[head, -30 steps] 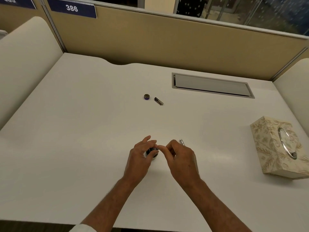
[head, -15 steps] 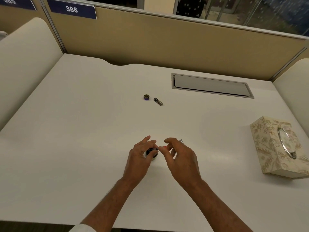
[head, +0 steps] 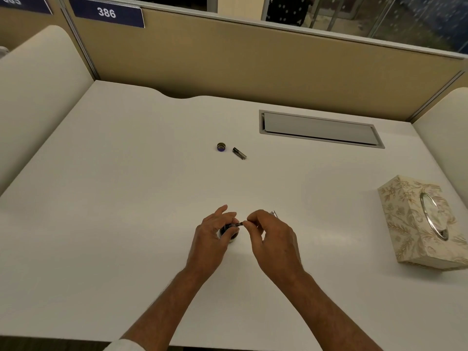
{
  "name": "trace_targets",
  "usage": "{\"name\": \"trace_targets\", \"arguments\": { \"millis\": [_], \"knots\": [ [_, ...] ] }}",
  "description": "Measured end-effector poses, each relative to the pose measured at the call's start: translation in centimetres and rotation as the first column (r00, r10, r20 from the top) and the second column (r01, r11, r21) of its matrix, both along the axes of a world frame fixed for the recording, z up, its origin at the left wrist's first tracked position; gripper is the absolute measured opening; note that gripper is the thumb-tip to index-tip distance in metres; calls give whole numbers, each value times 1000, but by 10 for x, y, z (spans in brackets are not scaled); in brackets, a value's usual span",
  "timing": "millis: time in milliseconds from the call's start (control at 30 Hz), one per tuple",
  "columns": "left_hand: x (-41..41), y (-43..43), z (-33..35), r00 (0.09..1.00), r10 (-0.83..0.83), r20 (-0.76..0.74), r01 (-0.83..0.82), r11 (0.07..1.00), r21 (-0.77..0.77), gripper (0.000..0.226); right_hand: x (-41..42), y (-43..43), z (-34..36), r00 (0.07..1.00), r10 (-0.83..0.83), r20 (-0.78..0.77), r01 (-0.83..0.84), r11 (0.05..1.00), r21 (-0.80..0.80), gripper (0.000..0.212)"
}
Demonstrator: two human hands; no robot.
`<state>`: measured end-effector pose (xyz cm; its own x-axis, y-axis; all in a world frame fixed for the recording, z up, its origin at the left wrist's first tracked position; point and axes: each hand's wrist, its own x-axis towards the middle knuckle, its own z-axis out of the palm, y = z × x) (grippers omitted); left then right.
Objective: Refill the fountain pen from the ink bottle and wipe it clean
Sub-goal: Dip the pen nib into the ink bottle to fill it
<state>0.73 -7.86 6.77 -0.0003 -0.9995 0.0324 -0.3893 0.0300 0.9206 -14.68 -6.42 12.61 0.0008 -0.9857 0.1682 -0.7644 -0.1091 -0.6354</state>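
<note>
One blue plate [head: 106, 13] at upper left reads "386". At lower centre the left hand [head: 210, 239] grips the ink bottle [head: 229, 233], which stands on the desk [head: 126, 198]. The right hand [head: 273, 244] pinches the fountain pen [head: 239, 224], its tip just over the bottle. White desk surface stretches from the hands to the left edge, and a tissue box [head: 425, 221] sits near the right edge.

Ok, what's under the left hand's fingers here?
The ink bottle, which the left hand grips on the desk. The right hand holds the pen at its mouth. Fingers cover much of the bottle; the ink inside cannot be seen.
</note>
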Motion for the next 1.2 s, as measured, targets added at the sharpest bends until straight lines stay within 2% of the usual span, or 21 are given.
{"name": "trace_targets", "arguments": {
  "millis": [200,833,967,1133,1200],
  "knots": [
    [0,0,0,1000,-1,-19,1,1000,-2,19,2,-3,-5,1000,-19,13,19,1000,-18,24],
    [-3,1,1,991,28,-129,-25,999,26,21,3,-2,-5,998,-55,30,57,996,-62,32],
    [-2,1,-3,995,12,-95,-11,1000,12,22,2,1,-2,996,-79,35,80,995,-53,37],
    [-3,2,-4,997,37,-69,-36,999,20,27,0,2,4,994,-88,66,86,996,38,22],
    [-3,1,-2,996,36,-79,-35,999,19,25,1,2,5,996,-64,69,59,995,74,24]
  ]
}}
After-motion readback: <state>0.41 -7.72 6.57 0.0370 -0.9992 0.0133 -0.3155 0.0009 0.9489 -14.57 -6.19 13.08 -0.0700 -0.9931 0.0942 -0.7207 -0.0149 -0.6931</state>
